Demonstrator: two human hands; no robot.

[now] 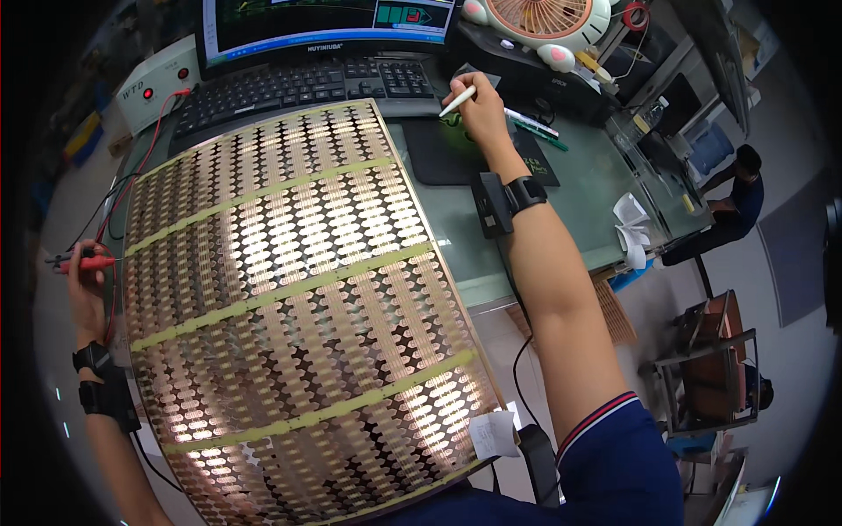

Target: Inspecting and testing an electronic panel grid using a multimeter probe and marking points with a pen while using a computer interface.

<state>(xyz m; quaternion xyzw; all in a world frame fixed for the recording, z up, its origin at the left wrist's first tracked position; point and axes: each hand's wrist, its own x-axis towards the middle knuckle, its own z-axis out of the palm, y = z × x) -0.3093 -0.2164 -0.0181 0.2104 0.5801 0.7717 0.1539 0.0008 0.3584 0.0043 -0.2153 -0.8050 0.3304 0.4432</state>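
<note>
A large copper-coloured circuit board panel (pixel 324 285), with repeated rows and yellow-green strips, lies tilted in front of me, its far edge against the keyboard (pixel 298 88). My left hand (pixel 86 294) is closed around red and black test probes (pixel 88 262) at the panel's left edge. A thin tip points at that edge; whether it touches I cannot tell. My right hand (pixel 482 114) grips a slim white pen (pixel 458 101) above the black mouse pad (pixel 430 153), right of the keyboard. A small white paper tag (pixel 494 435) sits at the panel's near right corner.
Behind the keyboard stands a monitor (pixel 329 24). A white tester box (pixel 158 85) with red lights is at the far left, wired to the probes. A fan (pixel 548 22) rests on a black printer (pixel 526 74). Crumpled paper (pixel 631 230) lies right; a person (pixel 741 202) sits beyond.
</note>
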